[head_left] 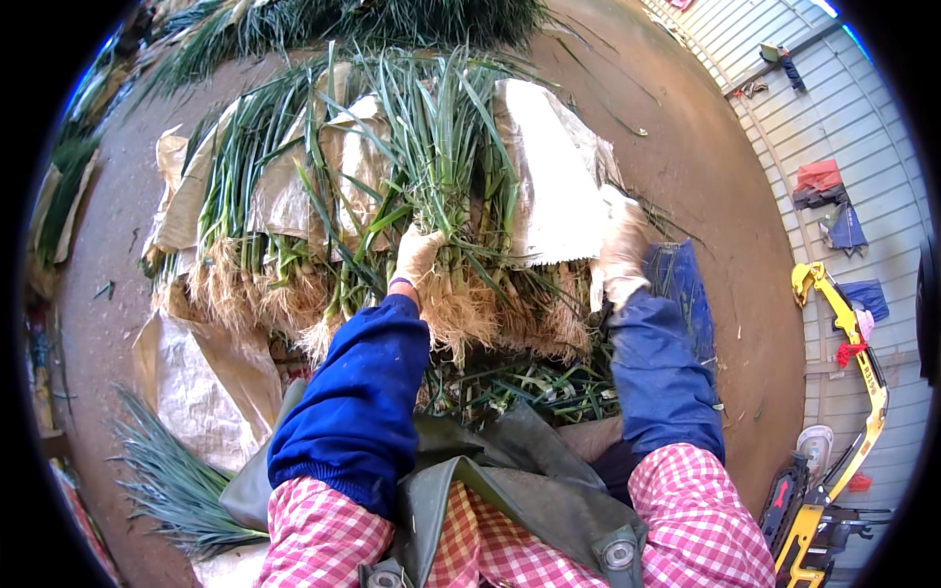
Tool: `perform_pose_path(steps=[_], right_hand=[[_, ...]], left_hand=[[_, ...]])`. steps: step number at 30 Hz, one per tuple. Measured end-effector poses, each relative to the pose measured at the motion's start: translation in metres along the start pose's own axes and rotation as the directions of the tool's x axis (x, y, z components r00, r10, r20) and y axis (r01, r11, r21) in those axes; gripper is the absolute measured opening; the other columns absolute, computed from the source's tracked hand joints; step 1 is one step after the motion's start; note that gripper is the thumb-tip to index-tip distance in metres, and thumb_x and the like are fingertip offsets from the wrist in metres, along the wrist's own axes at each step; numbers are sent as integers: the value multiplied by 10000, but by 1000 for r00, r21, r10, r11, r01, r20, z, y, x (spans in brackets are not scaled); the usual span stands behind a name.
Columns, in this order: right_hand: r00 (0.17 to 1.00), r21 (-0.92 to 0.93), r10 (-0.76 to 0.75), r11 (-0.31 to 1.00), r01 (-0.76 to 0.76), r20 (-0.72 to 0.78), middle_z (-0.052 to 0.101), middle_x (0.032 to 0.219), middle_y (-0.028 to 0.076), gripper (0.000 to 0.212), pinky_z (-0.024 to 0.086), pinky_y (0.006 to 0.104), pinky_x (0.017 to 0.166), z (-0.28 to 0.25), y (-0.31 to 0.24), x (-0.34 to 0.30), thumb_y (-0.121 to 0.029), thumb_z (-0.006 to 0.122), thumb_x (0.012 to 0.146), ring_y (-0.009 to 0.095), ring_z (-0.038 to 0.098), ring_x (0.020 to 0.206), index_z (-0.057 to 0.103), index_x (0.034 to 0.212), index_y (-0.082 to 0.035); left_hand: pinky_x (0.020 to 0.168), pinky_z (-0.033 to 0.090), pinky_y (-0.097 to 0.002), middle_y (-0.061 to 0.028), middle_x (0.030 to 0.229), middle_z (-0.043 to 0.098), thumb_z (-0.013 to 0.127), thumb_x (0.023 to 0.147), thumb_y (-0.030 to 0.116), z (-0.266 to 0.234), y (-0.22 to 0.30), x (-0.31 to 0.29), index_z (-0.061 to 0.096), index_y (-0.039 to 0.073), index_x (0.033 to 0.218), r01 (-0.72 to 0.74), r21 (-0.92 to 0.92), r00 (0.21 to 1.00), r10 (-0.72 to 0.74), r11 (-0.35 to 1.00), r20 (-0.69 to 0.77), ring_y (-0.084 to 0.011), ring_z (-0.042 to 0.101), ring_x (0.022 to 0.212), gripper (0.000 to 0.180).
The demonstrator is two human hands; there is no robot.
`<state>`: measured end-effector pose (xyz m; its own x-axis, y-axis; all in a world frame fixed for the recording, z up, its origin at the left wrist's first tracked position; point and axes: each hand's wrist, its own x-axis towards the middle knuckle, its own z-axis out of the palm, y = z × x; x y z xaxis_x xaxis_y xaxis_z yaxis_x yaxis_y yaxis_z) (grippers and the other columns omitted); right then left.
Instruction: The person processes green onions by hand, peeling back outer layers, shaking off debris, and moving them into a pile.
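In the middle, my left hand point(419, 257), in a pale glove, closes round the stems of a bunch of leek-like greens point(446, 186). Their long flat leaves point away from me, and bushy pale roots point(459, 312) hang below the hand. My right hand point(622, 250), also gloved, is at the right edge of a white woven sack point(551, 176), its fingers bent and partly hidden against the cloth. The sack covers part of the pile, and more roots show under its jagged near edge. Further left lie more rooted greens point(245, 176), with pieces of sacking between them.
A blue sheet point(683, 294) lies beside my right forearm. Loose cut leaves point(529, 382) are close in front of me. At lower left are another bundle of greens point(186, 480) and a sack point(211, 382). A yellow jointed machine arm point(863, 363) stands right, by a ribbed wall point(843, 118).
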<state>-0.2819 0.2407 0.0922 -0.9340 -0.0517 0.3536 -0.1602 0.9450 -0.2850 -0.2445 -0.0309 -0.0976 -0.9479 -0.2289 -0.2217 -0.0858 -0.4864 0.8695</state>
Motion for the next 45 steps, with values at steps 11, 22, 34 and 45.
perform_pose_path(steps=[11,22,34,45], right_hand=[[743,622,289,412,-665,603,473,1353,245,950,346,362,1057,176,-48,-19,-484,761,731,336,450,1266,358,1374,88],[861,843,-55,-180,-507,506,548,1296,98,734,332,321,1054,152,73,1,-555,622,846,235,496,1157,458,1363,-60],[888,790,212,406,-459,407,537,1311,116,746,338,335,1051,118,52,9,-533,623,853,240,498,1165,424,1384,-48],[903,794,50,458,-400,426,526,1324,132,759,343,348,1048,112,23,22,-513,624,858,244,501,1172,392,1402,-36]], left_hand=[[802,468,-268,6,1036,640,672,847,82,19,6,-15,612,65,1172,35,-131,997,-25,991,76,-113,583,888,331],[765,531,-390,-234,1020,641,616,805,434,142,71,-44,559,24,1184,-202,840,971,-9,504,238,-325,655,923,561],[775,488,-418,-144,978,635,740,723,366,-52,85,11,549,44,1179,207,975,773,599,78,-212,-313,625,912,590],[668,512,-387,-126,773,657,676,730,132,4,83,17,681,123,892,-392,903,688,709,179,158,-321,640,746,162]])
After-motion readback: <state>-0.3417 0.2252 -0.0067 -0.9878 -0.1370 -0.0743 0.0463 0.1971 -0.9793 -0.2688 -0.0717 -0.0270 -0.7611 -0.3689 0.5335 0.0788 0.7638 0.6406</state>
